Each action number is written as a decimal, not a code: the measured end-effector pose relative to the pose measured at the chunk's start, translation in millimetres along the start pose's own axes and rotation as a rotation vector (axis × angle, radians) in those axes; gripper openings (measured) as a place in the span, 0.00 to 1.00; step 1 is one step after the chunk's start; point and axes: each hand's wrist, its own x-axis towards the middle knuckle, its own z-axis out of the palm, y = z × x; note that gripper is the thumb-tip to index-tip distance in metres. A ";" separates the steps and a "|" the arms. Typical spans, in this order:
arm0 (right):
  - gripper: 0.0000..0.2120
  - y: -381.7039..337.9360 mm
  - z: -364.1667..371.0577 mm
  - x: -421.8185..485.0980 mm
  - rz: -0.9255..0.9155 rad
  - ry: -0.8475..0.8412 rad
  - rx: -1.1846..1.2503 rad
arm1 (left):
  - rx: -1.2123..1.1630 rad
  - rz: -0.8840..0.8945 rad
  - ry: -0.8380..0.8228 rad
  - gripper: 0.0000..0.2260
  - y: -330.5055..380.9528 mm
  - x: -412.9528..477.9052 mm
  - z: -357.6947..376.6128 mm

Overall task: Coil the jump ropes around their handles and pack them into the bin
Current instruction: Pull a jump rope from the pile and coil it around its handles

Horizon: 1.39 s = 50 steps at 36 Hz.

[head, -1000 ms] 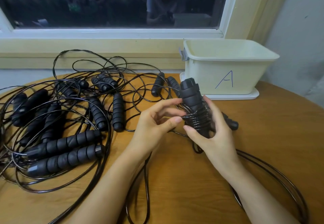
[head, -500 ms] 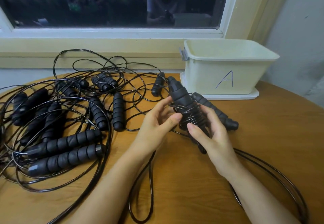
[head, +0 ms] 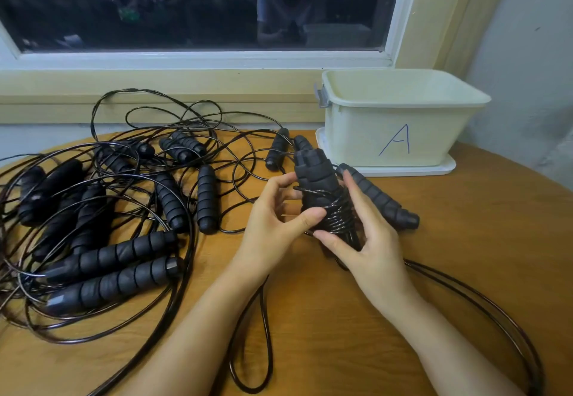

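My right hand [head: 366, 234] grips a pair of black foam jump-rope handles [head: 316, 184] held upright, with several turns of thin black rope [head: 336, 220] wound around their lower half. My left hand [head: 276, 225] pinches the rope against the handles with thumb and fingers. The loose rest of this rope [head: 483, 305] loops over the wooden table toward me and to the right. A cream bin marked "A" [head: 400, 135] stands open at the back right, just beyond the hands.
A tangled pile of black jump ropes [head: 102, 209] with several foam handles covers the table's left half. One more handle [head: 381, 200] lies right of my hands, near the bin's lid [head: 434, 169] under the bin. A window sill runs behind.
The bundle tilted left and came back upright while the rope went round it. My left hand moved in closer on the coil, and the loose loop near me has shifted.
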 end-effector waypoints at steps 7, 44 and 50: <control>0.37 1.2 -3.7 -0.1 0.001 0.023 0.101 | 0.016 -0.002 -0.079 0.32 -3.7 -0.5 -5.8; 0.25 0.2 -7.9 4.3 0.015 0.052 0.237 | -0.198 -0.054 -0.051 0.24 -3.6 3.0 -11.0; 0.25 3.7 -8.0 7.0 0.030 0.053 0.249 | -0.251 -0.130 -0.110 0.24 -1.9 2.6 -12.1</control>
